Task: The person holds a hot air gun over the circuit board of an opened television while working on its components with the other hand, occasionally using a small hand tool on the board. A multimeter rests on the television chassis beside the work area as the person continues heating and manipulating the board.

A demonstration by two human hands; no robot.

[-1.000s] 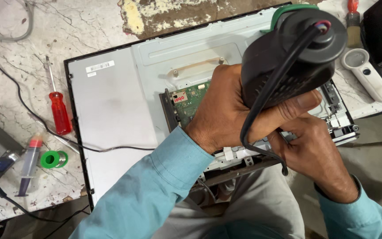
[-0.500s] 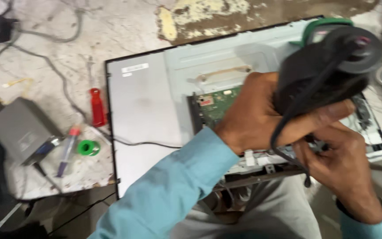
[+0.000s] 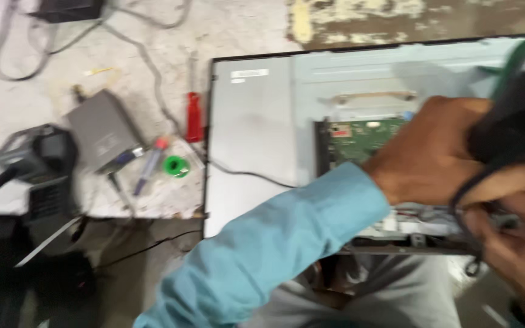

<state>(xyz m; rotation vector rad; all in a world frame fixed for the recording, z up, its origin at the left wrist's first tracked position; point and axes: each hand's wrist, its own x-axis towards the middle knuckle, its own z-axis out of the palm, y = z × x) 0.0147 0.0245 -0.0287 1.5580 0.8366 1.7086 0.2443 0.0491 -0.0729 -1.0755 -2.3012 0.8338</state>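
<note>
2 hands work at the right edge of the view: the left hand (image 3: 432, 152), in a light blue sleeve (image 3: 274, 243), is wrapped around a bulky black tool (image 3: 518, 121), fingers curled tight on its body, while the right hand (image 3: 518, 243) sits just below it with its fingers closed around the tool's dark cord (image 3: 466, 194); motion blur hides whether it pinches anything else. Both hover over the panel (image 3: 256, 121), a large flat screen lying face down on the bench with its grey metal back up. Its rear cover already appears to be off, since a green circuit board (image 3: 360, 140) lies exposed near the middle, partly hidden by the left wrist, and a metal bracket at the panel's near edge shows below the hands. As far as I can judge, the opening-up is done and work on the board is in hand, with nothing reassembled; what the tool tip touches is out of sight. A thin wire (image 3: 244, 173) trails across the panel's bare left part. Left of the panel lie a red screwdriver (image 3: 194, 118), a green solder spool (image 3: 176, 165), a pen (image 3: 150, 161), and a grey box (image 3: 104, 130). Further left sits a black device (image 3: 44, 158), and cables (image 3: 141, 54) loop across the worn bench (image 3: 244, 24).
</note>
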